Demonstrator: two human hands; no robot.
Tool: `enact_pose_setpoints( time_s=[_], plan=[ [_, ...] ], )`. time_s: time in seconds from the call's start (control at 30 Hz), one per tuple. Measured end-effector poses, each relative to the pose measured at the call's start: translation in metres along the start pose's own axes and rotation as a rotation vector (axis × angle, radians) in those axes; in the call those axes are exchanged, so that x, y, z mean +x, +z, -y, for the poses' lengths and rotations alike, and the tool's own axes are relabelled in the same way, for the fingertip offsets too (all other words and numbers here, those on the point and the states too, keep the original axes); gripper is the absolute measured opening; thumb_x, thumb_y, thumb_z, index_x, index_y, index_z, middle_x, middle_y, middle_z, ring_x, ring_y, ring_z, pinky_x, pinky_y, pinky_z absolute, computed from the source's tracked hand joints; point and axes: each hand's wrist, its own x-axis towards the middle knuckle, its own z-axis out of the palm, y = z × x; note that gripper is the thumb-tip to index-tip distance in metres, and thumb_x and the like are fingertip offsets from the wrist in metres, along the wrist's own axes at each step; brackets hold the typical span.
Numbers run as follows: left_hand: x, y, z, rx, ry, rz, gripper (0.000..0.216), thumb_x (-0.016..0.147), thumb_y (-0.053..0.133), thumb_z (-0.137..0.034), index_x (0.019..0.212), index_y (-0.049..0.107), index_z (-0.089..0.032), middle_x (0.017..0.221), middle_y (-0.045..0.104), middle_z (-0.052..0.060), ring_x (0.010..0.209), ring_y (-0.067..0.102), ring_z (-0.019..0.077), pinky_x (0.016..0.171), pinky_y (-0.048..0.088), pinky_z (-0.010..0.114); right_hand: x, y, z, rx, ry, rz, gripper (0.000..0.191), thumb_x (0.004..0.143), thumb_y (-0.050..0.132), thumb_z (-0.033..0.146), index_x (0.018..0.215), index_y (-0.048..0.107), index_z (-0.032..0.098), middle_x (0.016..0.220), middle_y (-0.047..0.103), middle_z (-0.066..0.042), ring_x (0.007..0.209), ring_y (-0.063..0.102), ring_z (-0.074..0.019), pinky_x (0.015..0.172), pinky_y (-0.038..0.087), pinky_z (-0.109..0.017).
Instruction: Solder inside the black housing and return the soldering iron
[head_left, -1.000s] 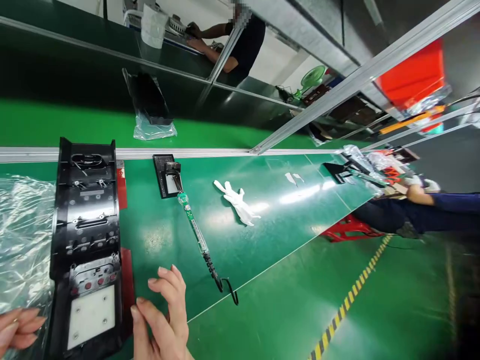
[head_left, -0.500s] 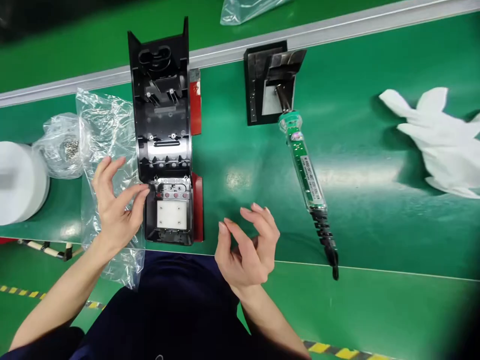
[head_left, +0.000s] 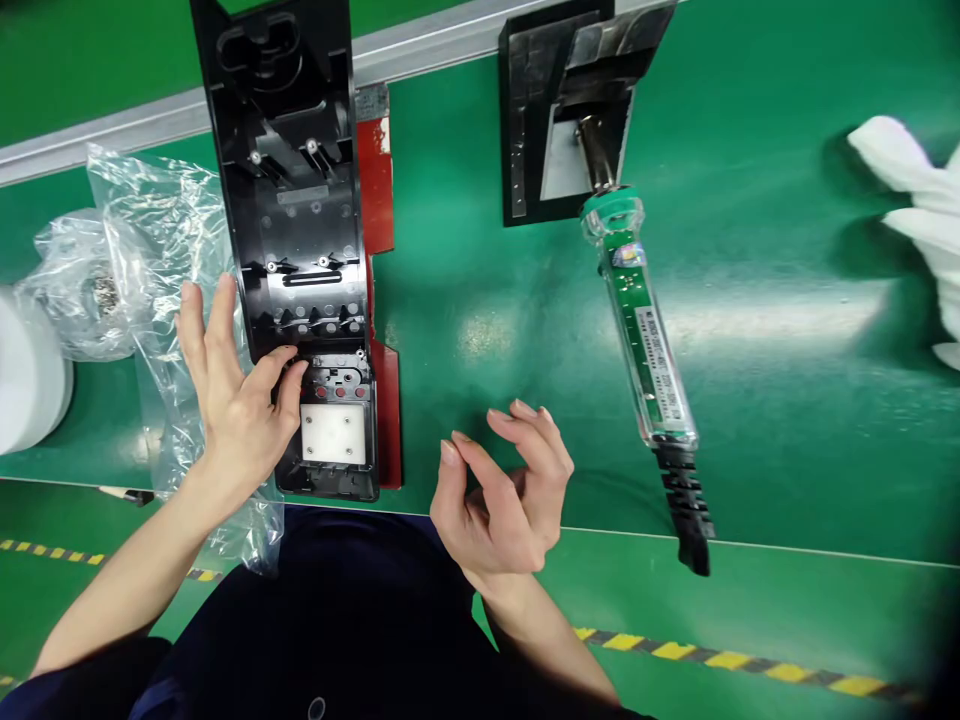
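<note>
A long black plastic shell (head_left: 296, 240) lies open on the smooth green table (head_left: 480, 330), left of the middle of the frame. It is hard and shiny inside, with little ribs, slots and silver screws, and a flat white square near its bottom end. A thin red piece (head_left: 384, 400) sticks out from under its right side.

The left hand (head_left: 236, 400) is open with the fingers spread. Its fingertips touch the left edge of the shell, and the palm rests on a crinkly clear plastic bag (head_left: 161, 260).

The right hand (head_left: 499, 495) hovers over the table in the lower middle. Its fingers are curled loosely and it holds nothing.

In the upper middle sits a dark metal stand (head_left: 525, 130). A long tool (head_left: 645, 340) leans out of it. The tool has a see-through body with a green board inside and a black ribbed tail.

A soft white glove (head_left: 919, 200) lies at the right edge. A small clear bag of tiny metal bits (head_left: 90, 295) sits at the left, beside a round white thing (head_left: 26, 370).
</note>
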Motion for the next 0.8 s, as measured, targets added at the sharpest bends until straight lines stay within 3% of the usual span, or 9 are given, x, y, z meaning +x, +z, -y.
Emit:
enact_pose_setpoints(
  time_s=[0.1, 0.2, 0.3, 0.4, 0.5, 0.63, 0.7, 0.8],
  plan=[
    [-0.006, -0.011, -0.002, -0.002, 0.007, -0.014, 0.029, 0.07, 0.072, -0.007, 0.096, 0.063, -0.018, 0.15, 0.019, 0.006, 0.14, 0.013, 0.0353, 0.113, 0.026, 0.064, 0.0, 0.001, -0.001, 0.014, 0.005, -0.006, 0.004, 0.082, 0.06, 0.003, 0.085, 0.058, 0.005, 0.105, 0.051, -0.014, 0.108, 0.049, -0.0273, 0.093, 0.043, -0.053],
    [-0.015, -0.023, 0.003, -0.033, -0.012, -0.114, 0.031, 0.068, 0.072, -0.008, 0.096, 0.063, -0.018, 0.147, 0.026, 0.007, 0.138, 0.02, 0.0364, 0.109, 0.028, 0.066, -0.003, 0.001, -0.001, 0.215, 0.121, -0.053, 0.015, 0.08, 0.059, 0.0, 0.093, 0.061, 0.007, 0.105, 0.052, -0.012, 0.109, 0.05, -0.0255, 0.095, 0.045, -0.046],
    [-0.023, -0.025, 0.017, -0.13, -0.001, -0.273, 0.037, 0.066, 0.07, -0.011, 0.103, 0.065, -0.015, 0.139, 0.04, 0.012, 0.13, 0.035, 0.0365, 0.108, 0.031, 0.063, -0.002, 0.001, -0.006, 0.504, 0.323, -0.133, 0.036, 0.088, 0.052, 0.005, 0.123, 0.052, 0.014, 0.104, 0.053, -0.01, 0.101, 0.056, -0.016, 0.091, 0.052, -0.031],
    [-0.028, -0.015, 0.033, -0.256, -0.016, -0.357, 0.047, 0.067, 0.067, -0.008, 0.113, 0.063, -0.016, 0.13, 0.05, 0.014, 0.12, 0.048, 0.0323, 0.101, 0.042, 0.054, 0.01, 0.006, -0.016, 0.653, 0.375, -0.205, 0.033, 0.096, 0.046, 0.015, 0.129, 0.043, 0.02, 0.098, 0.054, -0.006, 0.085, 0.059, -0.0069, 0.078, 0.055, -0.019],
    [-0.031, -0.002, 0.045, -0.357, -0.054, -0.396, 0.046, 0.068, 0.065, -0.005, 0.114, 0.062, -0.014, 0.123, 0.055, 0.014, 0.113, 0.054, 0.0266, 0.095, 0.048, 0.043, 0.031, 0.014, -0.026, 0.719, 0.353, -0.313, 0.038, 0.094, 0.054, 0.025, 0.129, 0.039, 0.019, 0.09, 0.055, -0.002, 0.076, 0.057, -0.0033, 0.073, 0.054, -0.014],
    [-0.037, 0.007, 0.054, -0.45, -0.1, -0.412, 0.041, 0.07, 0.064, -0.003, 0.11, 0.063, -0.01, 0.117, 0.058, 0.016, 0.109, 0.056, 0.0236, 0.094, 0.047, 0.038, 0.065, 0.016, -0.028, 0.66, 0.262, -0.537, 0.031, 0.088, 0.063, 0.032, 0.109, 0.054, 0.012, 0.064, 0.047, 0.002, 0.052, 0.048, -0.004, 0.048, 0.045, -0.01],
    [-0.041, 0.009, 0.058, -0.465, -0.091, -0.418, 0.041, 0.07, 0.063, -0.002, 0.11, 0.063, -0.01, 0.115, 0.059, 0.016, 0.107, 0.057, 0.0233, 0.093, 0.048, 0.037, 0.086, 0.007, -0.019, 0.514, 0.14, -0.614, 0.025, 0.086, 0.064, 0.031, 0.1, 0.06, 0.011, 0.056, 0.041, 0.003, 0.043, 0.039, -0.0023, 0.04, 0.033, -0.008],
    [-0.048, 0.013, 0.063, -0.482, -0.084, -0.432, 0.038, 0.07, 0.062, -0.001, 0.107, 0.063, -0.01, 0.111, 0.061, 0.015, 0.103, 0.059, 0.0223, 0.091, 0.049, 0.036, 0.121, -0.016, 0.013, 0.208, -0.083, -0.706, 0.02, 0.083, 0.061, 0.025, 0.085, 0.065, 0.005, 0.057, 0.043, 0.001, 0.051, 0.046, -0.003, 0.05, 0.035, -0.01]
  ],
)
